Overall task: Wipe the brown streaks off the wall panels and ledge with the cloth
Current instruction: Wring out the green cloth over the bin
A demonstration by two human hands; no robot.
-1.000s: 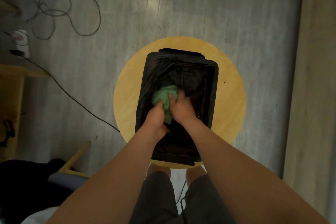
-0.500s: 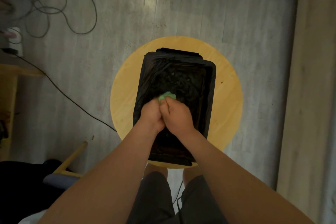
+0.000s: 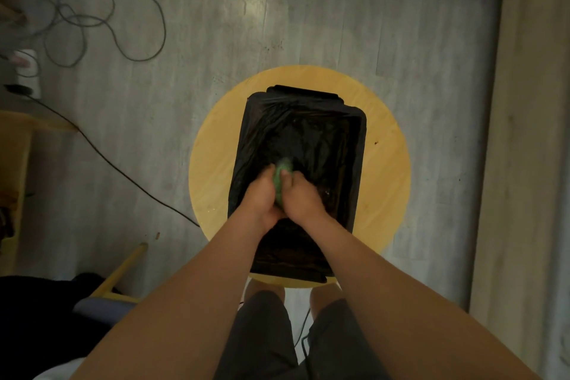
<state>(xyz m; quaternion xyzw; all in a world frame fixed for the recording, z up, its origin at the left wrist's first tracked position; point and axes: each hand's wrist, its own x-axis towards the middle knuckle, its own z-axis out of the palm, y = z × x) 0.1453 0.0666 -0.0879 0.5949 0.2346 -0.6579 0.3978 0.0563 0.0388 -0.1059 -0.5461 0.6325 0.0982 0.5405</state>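
Cloth (image 3: 282, 177), green and bunched, sits at centre, squeezed between left hand (image 3: 260, 197) and right hand (image 3: 303, 199), both curled tight round it over the black tub (image 3: 360, 148) on the round stool (image 3: 388, 169). Wiping seems not yet begun; the wall (image 3: 536, 163) stands at three o'clock.

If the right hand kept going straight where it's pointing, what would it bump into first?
The right hand grips the green cloth together with the left hand. Pushed further on, it would probably meet the black plastic liner inside the tub, though depth is hard to judge.
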